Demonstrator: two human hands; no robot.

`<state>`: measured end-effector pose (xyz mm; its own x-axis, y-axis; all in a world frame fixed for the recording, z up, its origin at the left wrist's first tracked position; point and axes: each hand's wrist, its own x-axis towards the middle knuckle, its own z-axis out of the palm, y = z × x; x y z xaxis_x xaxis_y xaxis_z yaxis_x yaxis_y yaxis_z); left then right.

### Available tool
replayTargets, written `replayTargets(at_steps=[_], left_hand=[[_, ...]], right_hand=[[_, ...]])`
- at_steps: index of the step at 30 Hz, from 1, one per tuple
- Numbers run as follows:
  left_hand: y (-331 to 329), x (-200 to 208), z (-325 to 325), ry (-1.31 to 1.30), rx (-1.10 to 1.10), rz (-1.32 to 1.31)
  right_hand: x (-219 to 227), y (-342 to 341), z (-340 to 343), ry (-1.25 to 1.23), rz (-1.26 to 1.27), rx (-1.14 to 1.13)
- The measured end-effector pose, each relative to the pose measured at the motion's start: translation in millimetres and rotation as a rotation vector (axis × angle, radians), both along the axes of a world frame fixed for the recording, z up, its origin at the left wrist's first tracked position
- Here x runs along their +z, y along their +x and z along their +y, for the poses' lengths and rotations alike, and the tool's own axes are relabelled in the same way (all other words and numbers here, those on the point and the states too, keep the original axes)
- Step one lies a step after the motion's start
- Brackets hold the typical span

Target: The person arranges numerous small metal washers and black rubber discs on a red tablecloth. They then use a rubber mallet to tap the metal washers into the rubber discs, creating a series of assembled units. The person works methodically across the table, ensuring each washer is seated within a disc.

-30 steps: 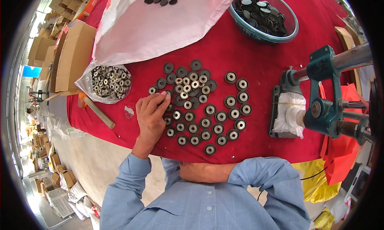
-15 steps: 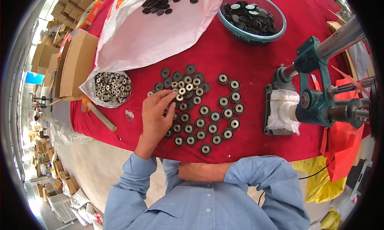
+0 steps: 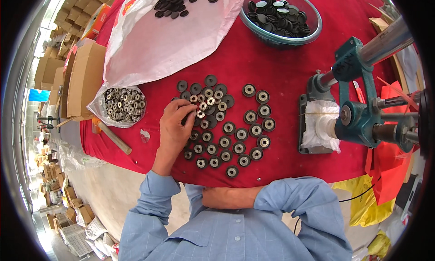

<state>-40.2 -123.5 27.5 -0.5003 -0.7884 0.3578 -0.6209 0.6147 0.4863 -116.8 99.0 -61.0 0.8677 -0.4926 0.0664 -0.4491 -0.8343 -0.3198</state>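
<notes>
My left hand reaches over a cluster of parts, its thumb and index finger bent and pressed close together. What lies in the pinch is hidden by the fingers. Just beyond the fingertips a small shiny metal bearing rests, with several more on and between black round discs. To the right and nearer to me, several black wheels with metal bearings in their centres lie spread on the red cloth. Across my body rests my right forearm; the right hand itself is hidden at the left sleeve.
A clear bag of bearings and a wooden-handled tool lie left. Behind are a white sack with black discs on it and a glass bowl of black caps. A green hand press stands right, a carton far left.
My left thumb has drawn up toward the index finger over the cluster. The whole view has shifted slightly. The right forearm stays folded in place.
</notes>
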Motion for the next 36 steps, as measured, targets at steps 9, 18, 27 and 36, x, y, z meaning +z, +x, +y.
replayTargets(at_steps=[9,18,27,36], left_hand=[[38,7,-27,0.01,0.229,0.215],[36,-13,-28,-0.077,0.154,0.052],[46,-14,-19,-0.172,0.073,-0.103],[47,-7,-4,-0.229,0.065,-0.265]], right_hand=[[1,2,1,-0.012,0.027,-0.008],[4,0,-1,-0.032,0.038,-0.03],[7,-5,1,-0.042,0.046,-0.057],[6,-5,2,-0.044,0.061,-0.07]])
